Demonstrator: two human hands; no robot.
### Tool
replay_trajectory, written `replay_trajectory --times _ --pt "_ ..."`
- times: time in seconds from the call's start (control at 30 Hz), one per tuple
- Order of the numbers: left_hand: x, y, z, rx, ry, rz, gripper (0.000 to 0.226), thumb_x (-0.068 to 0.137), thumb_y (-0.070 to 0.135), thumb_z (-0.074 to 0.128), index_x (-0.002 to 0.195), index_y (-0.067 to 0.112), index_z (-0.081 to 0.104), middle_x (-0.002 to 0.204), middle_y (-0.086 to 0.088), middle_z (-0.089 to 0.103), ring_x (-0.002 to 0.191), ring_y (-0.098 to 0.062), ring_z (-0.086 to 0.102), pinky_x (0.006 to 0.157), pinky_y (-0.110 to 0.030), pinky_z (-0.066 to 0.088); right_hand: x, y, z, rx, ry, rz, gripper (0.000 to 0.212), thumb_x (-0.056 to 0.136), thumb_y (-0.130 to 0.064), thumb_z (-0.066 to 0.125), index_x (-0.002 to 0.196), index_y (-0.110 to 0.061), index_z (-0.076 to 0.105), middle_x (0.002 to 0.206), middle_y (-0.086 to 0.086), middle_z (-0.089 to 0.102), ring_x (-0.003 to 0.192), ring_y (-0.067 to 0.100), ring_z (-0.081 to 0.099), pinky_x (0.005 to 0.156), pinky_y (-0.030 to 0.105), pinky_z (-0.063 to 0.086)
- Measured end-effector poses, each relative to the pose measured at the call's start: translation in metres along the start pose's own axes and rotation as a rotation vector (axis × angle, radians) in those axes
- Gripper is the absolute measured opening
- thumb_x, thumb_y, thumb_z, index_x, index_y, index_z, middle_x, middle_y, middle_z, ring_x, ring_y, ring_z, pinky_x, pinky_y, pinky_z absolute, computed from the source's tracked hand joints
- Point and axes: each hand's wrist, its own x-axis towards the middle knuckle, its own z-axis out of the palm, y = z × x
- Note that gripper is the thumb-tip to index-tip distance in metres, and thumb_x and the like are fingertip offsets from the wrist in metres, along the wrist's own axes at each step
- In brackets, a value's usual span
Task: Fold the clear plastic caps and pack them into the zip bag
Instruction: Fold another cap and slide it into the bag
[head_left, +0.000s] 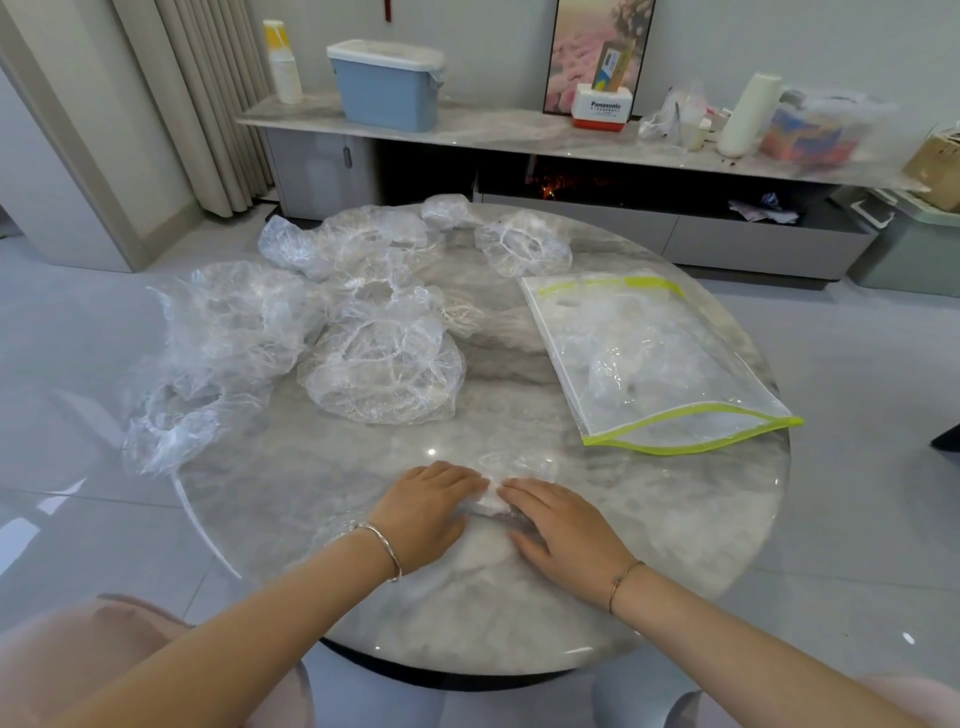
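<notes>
Left hand (426, 512) and right hand (563, 525), fingers straight, pressed one clear plastic cap (491, 501) flat on the round marble table (467, 623). About eight loose crumpled caps (382, 374) lay beyond, overlapping. One green-edged clear zip bag (654, 358) lay to the right.

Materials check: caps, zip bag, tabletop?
Caps: thin clear plastic film, glossy and crinkled; gathered rims suggest elastic.
Zip bag: thicker, smoother clear plastic with lime-green trim at the mouth.
Tabletop: polished grey-veined stone look, with glare spots; real marble or an imitation, cannot tell.

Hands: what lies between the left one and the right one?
A clear cap, pressed on the table by left hand and right hand; head view.
</notes>
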Motion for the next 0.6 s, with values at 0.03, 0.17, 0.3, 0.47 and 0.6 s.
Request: replay_trajectory --times 0.03,0.17,0.3,0.47,0.6 --pt "0.002 0.001 -0.001 -0.011 0.021 -0.018 0.039 0.071 0.031 0.051 0.107 0.026 0.066 0.096 0.012 0.065 0.083 -0.009 0.062 0.070 -0.017 0.047 -0.001 0.000 -0.001 0.014 0.015 0.001 0.047 0.087 -0.035 0.041 0.126 -0.016 0.059 0.132 -0.002 0.056 0.118 0.016 0.054 0.098 0.026 0.041" --pt "0.004 0.003 -0.006 -0.014 0.059 -0.038 0.031 0.077 0.039 0.041 0.087 0.029 0.068 0.083 0.012 0.059 0.075 -0.009 0.054 0.063 -0.018 0.042 -0.004 0.000 -0.003 0.073 0.066 0.009 0.032 0.084 -0.020 0.050 0.113 -0.016 0.063 0.118 -0.005 0.059 0.102 0.011 0.056 0.084 0.021 0.046" --pt "0.004 0.007 -0.013 -0.268 -0.067 -0.219 0.046 0.085 0.052 0.034 0.092 0.018 0.064 0.084 0.001 0.062 0.078 -0.014 0.051 0.071 -0.025 0.040 -0.004 -0.001 -0.008 0.221 0.098 0.165 0.019 0.087 -0.016 0.058 0.106 -0.019 0.062 0.100 -0.008 0.061 0.093 0.008 0.055 0.082 0.022 0.044" --pt "0.002 0.012 -0.018 -0.470 -0.143 -0.410 0.033 0.089 0.051 0.049 0.075 0.021 0.053 0.068 0.004 0.057 0.065 -0.012 0.052 0.065 -0.026 0.043 0.001 0.000 -0.015 0.498 0.160 0.367 0.017 0.086 -0.016 0.064 0.088 -0.030 0.055 0.088 -0.013 0.060 0.071 -0.002 0.053 0.067 0.012 0.039" --pt "0.005 0.015 -0.019 -0.530 -0.146 -0.508 0.015 0.091 0.037 0.056 0.080 0.028 0.051 0.062 0.007 0.061 0.059 -0.007 0.052 0.067 -0.028 0.047 0.004 0.003 -0.017 0.528 0.127 0.482 0.024 0.081 -0.011 0.068 0.094 -0.027 0.054 0.100 -0.010 0.051 0.060 0.004 0.045 0.065 0.010 0.040"
